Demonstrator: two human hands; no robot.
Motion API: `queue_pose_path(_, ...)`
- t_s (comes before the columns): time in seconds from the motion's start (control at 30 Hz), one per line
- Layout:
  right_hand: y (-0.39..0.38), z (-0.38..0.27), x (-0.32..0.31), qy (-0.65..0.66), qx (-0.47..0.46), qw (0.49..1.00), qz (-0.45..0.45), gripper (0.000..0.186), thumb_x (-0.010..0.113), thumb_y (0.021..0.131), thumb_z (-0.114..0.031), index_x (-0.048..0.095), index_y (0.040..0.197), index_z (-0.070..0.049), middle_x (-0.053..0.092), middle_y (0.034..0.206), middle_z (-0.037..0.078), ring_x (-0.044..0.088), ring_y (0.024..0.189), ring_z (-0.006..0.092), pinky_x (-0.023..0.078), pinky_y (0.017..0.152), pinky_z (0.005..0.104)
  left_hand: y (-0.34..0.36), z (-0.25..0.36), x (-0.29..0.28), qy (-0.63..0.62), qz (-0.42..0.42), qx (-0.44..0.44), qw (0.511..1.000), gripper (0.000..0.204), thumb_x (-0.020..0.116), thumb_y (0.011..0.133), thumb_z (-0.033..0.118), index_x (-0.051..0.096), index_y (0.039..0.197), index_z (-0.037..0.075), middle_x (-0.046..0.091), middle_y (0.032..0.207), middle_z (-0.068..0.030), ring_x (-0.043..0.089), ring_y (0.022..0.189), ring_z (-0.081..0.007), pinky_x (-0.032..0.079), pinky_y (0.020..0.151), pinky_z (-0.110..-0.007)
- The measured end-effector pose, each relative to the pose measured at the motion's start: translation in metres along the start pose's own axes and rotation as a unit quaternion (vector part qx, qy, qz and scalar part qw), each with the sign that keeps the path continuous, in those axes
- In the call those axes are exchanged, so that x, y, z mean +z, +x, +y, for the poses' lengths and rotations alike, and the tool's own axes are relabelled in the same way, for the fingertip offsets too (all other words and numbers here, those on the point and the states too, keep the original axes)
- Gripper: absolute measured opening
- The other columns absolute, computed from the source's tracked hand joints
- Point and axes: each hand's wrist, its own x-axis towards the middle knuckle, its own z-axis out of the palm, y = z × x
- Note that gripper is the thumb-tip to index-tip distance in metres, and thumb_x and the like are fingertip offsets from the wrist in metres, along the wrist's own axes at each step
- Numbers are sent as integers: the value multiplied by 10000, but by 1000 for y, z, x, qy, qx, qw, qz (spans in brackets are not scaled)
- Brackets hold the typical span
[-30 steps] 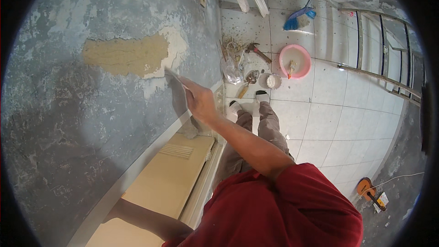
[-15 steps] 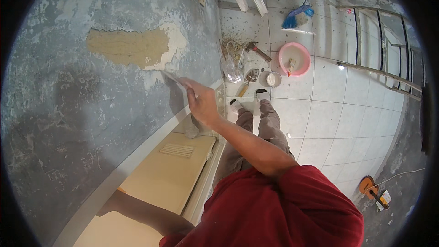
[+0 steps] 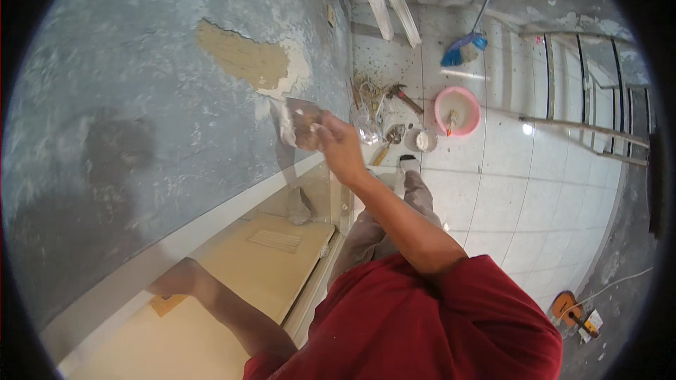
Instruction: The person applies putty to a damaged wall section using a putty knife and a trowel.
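My right hand [image 3: 340,148] is closed around a wide-bladed putty knife [image 3: 304,124], whose blade carries whitish filler along one edge. The blade is turned broadside, just below a bare tan patch [image 3: 246,58] in the grey wall [image 3: 176,134]. White filler [image 3: 298,70] borders the right end of that patch; whether the blade touches the wall I cannot tell. My left hand [image 3: 172,278] is low on the left by the pale ledge [image 3: 183,239], in shade, its fingers hidden. Close below it shows an orange-yellow piece [image 3: 167,304] against a cream panel [image 3: 232,288].
On the tiled floor are a hammer [image 3: 407,98], a trowel [image 3: 389,142], a small bowl of white paste [image 3: 422,141] and a pink basin [image 3: 458,111] with a tool inside. A blue broom [image 3: 465,49] and a ladder [image 3: 584,123] are farther right. A small guitar [image 3: 567,307] lies lower right.
The putty knife has come away from the filler edge and turned, so its flat blade now shows. My left hand has moved up toward the ledge. The whole view has shifted somewhat.
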Motion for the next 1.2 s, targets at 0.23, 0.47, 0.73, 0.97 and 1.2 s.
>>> queue_pose_path(0.23,-7,-59,-56,285,182,937,-84,266,503,959,-61,532,1211,20,631,1109,68,630,995,175,512,886,328,-154,-28,-85,-66,-217,-485,844,347,421,1011,380,538,868,86,480,597,24,393,403,-58,315,349,-218)
queue_pose_path(0.47,-21,-100,-75,257,142,952,-88,313,497,974,-79,493,1273,15,595,1231,96,603,1104,206,495,961,380,-168,84,-34,-217,-538,-464,670,214,466,1008,192,550,916,18,633,743,-71,550,580,-91,440,511,-232)
queue_pose_path(0.73,-42,-138,-77,258,103,958,-66,214,527,980,-106,558,1164,-2,627,1140,100,633,1012,206,509,918,372,-147,96,-4,-256,-574,-450,635,207,475,1007,173,529,889,12,629,774,-92,544,556,-82,433,497,-223)
queue_pose_path(0.97,-52,-140,-89,231,38,971,-55,128,555,974,-107,571,1079,-35,621,1073,59,615,922,151,505,845,329,-149,116,8,-275,-554,-415,667,227,509,993,188,571,887,-2,646,745,-73,557,553,-65,421,472,-211)
queue_pose_path(1.2,-62,-160,-73,223,13,974,-32,154,565,971,-96,549,1107,-25,620,999,44,569,765,89,483,680,221,-160,122,18,-287,-550,-401,674,246,506,996,204,572,881,-4,648,756,-68,557,552,-65,424,466,-209)
